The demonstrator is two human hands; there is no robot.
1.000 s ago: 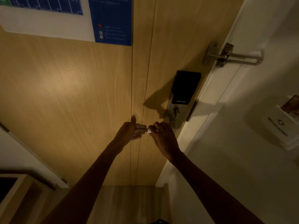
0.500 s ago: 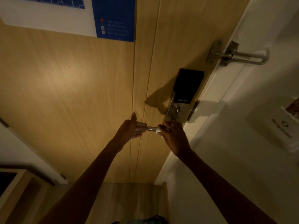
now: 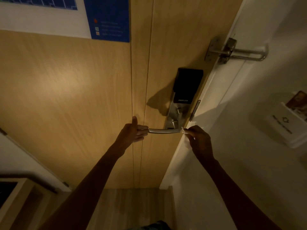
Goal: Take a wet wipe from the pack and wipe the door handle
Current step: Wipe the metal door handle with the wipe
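A silver lever door handle [image 3: 163, 131] sticks out horizontally from the lock plate on the wooden door [image 3: 74, 97]. My left hand [image 3: 132, 132] grips the handle's free left end. My right hand [image 3: 198, 139] pinches a crumpled white wet wipe [image 3: 185, 138] at the handle's right end, close to the pivot. Part of the wipe hangs below my fingers. The pack of wipes is not in view.
A black smart lock panel [image 3: 188, 85] sits above the handle. A metal swing-bar latch [image 3: 232, 51] bridges the door and the white frame [image 3: 221, 90]. A white card holder [image 3: 287, 125] is on the right wall. A blue and white notice [image 3: 109, 19] hangs at the upper left.
My right hand has slid the wipe rightward along the handle, from beside my left hand to the pivot end, baring the lever. My left hand has kept its hold.
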